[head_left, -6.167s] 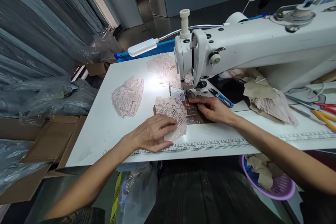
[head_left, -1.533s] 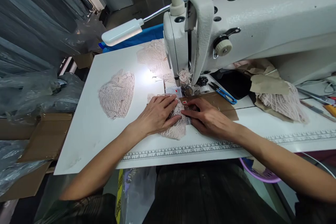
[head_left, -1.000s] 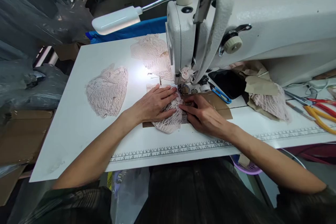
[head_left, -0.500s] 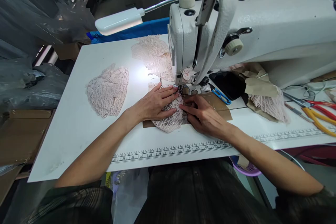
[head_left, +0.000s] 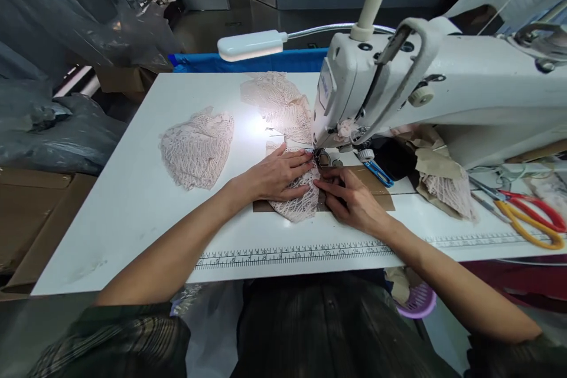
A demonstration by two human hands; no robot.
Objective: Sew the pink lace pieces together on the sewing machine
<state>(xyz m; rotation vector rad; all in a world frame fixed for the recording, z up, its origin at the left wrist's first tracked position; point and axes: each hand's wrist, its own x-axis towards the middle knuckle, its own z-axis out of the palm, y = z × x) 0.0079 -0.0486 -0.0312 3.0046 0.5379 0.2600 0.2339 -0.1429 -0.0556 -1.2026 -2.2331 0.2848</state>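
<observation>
A pale pink lace piece (head_left: pixel 296 209) lies under the presser foot of the white sewing machine (head_left: pixel 343 80), partly over a brown board (head_left: pixel 376 189). My left hand (head_left: pixel 279 174) rests flat on the lace, fingers stretched out towards the needle area. On the other side, my right hand (head_left: pixel 349 198) has its fingers bent, with thumb and index finger at the lace's right edge. The needle itself is too small to make out. Close behind my right hand lie blue thread snips (head_left: pixel 380 173).
Further lace pieces lie left on the white table (head_left: pixel 133 207) and behind the needle (head_left: pixel 283 103). A lamp (head_left: pixel 252 46) hangs above. To the right are a dark phone-like slab (head_left: pixel 393 158), lace with brown paper (head_left: pixel 447 183) and scissors (head_left: pixel 522 224). A printed ruler (head_left: pixel 305 254) runs along the front edge.
The camera view has shifted, so the machine and table sit further right and the machine head lower. Both hands keep nearly the same place on the lace.
</observation>
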